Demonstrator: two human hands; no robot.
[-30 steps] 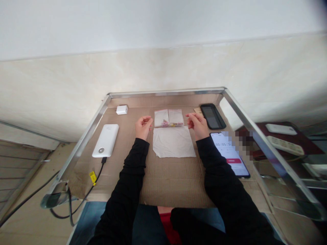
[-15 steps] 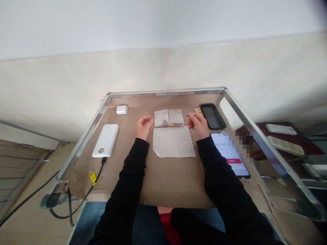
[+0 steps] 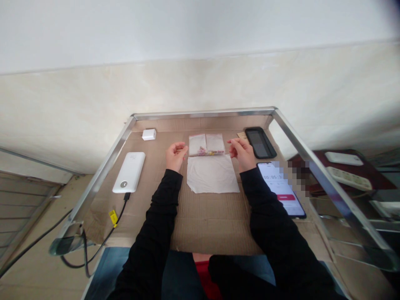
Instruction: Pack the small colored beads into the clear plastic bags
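Observation:
Two small clear zip bags (image 3: 206,141) lie side by side, with tiny pink, yellow and other coloured pieces along their lower edge. Just below them a white tissue-like sheet (image 3: 212,174) is spread flat. My left hand (image 3: 176,156) rests at the left of the bags, its fingers loosely curled towards the thumb, with nothing visible in it. To the right of the bags is my right hand (image 3: 242,153), likewise curled, fingertips pointing inward, and no object shows in it. A narrow gap separates each hand from the bags.
Cardboard (image 3: 215,233) lines the metal-framed table (image 3: 203,112). On the left are a white power bank (image 3: 129,171) with a black cable (image 3: 117,223) and a white charger (image 3: 149,134). On the right are a black phone case (image 3: 261,142) and a lit phone (image 3: 281,189) showing a timer.
Both hands, the bags and the sheet stay in the same place. Only the digits on the phone's timer look different.

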